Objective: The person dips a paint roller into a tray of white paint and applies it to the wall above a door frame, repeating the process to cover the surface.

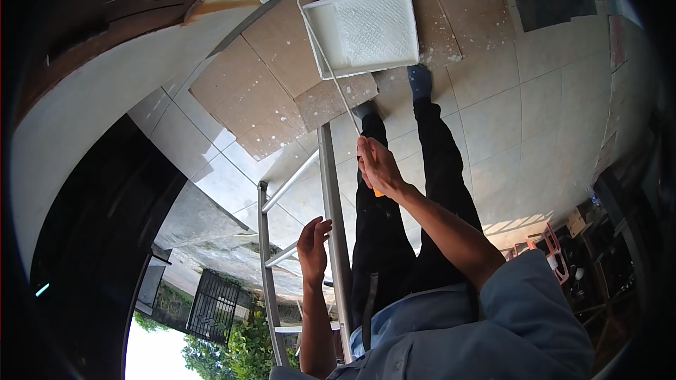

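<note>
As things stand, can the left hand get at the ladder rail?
Probably yes: the left hand is open right beside the ladder rail, nothing between them. The right hand holds a roller handle.

This is looking like the covered porch of a house that is being painted. Beyond the fingers (366, 149) of the right hand, a white paint tray (362, 32) is sitting on paint-spattered cardboard sheets (271, 91) that are covering a pale tiled floor (521, 119). Just beside the left hand's fingertips (322, 224), an aluminium ladder (332, 197) is standing. Behind them, an iron gate (211, 306) and greenery (246, 345) are showing.
</note>
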{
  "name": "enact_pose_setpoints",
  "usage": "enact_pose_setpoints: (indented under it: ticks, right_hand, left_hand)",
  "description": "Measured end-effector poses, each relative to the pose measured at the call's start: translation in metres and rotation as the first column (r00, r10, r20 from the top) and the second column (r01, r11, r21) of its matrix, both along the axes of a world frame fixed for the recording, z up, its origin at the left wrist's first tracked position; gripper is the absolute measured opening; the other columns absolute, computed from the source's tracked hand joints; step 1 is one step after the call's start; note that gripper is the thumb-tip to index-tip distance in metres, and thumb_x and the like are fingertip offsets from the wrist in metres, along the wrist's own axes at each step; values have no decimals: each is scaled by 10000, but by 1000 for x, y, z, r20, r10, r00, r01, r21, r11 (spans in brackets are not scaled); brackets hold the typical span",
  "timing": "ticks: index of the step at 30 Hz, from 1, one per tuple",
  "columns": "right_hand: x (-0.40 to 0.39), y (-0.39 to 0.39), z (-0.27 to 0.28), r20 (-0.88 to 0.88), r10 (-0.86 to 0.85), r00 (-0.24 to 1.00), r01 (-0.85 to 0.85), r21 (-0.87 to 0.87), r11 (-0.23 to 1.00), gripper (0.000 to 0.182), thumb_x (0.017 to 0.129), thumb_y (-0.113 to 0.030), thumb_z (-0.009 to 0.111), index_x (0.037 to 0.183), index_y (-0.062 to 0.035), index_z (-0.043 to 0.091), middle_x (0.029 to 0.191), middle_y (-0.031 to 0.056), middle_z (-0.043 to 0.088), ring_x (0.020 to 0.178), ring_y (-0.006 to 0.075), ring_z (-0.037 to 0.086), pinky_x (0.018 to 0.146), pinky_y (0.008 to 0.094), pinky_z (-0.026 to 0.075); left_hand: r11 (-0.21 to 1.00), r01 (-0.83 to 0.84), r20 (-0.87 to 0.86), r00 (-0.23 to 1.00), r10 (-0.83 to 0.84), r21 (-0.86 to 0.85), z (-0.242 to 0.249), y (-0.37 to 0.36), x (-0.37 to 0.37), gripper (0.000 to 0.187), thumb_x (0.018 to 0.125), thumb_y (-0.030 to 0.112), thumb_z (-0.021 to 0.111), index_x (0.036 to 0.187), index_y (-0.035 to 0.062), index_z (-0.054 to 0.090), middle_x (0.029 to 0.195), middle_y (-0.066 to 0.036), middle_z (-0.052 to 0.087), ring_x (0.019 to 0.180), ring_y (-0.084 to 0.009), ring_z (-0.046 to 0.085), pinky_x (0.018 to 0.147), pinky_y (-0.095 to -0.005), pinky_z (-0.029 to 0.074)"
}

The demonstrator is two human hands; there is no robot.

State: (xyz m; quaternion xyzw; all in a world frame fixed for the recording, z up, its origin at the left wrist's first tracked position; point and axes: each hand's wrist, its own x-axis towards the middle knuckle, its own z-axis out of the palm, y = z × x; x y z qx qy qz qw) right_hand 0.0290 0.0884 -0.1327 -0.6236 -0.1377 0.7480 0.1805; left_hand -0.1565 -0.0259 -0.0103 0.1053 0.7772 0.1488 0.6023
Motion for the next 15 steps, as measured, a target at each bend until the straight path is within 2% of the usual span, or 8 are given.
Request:
enact_pose_setpoints:
  ticks: [3,7,10,13,15]
  right_hand:
    - [1,7,-21,65,63,996,-66,57,996,496,999,-554,408,857,-81,456,580,-10,415,395,68,397,350,237,362]
    - [-2,43,-45,23,53,998,-54,48,997,496,1000,-544,420,833,-78,452,586,-1,430,380,79,401,350,241,363]
    - [2,27,-25,30,59,998,-59,-2,998,498,1004,-542,410,840,-73,449,578,-2,421,380,77,398,349,240,356]
    - [15,15,3,14,101,995,-101,18,995,508,1001,-552,403,855,-67,448,577,-2,410,382,75,396,350,240,351]
    - [21,17,3,-18,93,995,-92,43,995,514,997,-558,408,868,-63,453,576,-6,404,385,75,395,350,244,353]
  left_hand:
    - [1000,-10,-3,1000,10,26,1,4,0,369,1012,256,527,1234,-35,569,1100,-157,685,1009,-204,653,874,-340,515]
    - [997,-72,2,997,72,29,1,5,-2,364,1014,256,535,1234,-32,570,1090,-157,690,1010,-200,652,876,-336,517]
    - [1000,-18,-12,1000,18,5,2,4,-1,386,1008,266,513,1234,-42,565,1098,-159,678,1025,-220,653,880,-357,517]
    - [1000,1,-14,1000,-1,2,2,5,0,387,1007,262,513,1239,-44,561,1100,-159,678,1026,-219,653,874,-351,516]
    - [1000,-6,-10,1000,6,6,2,6,1,376,1009,258,520,1233,-41,567,1094,-153,684,1016,-208,653,869,-342,516]
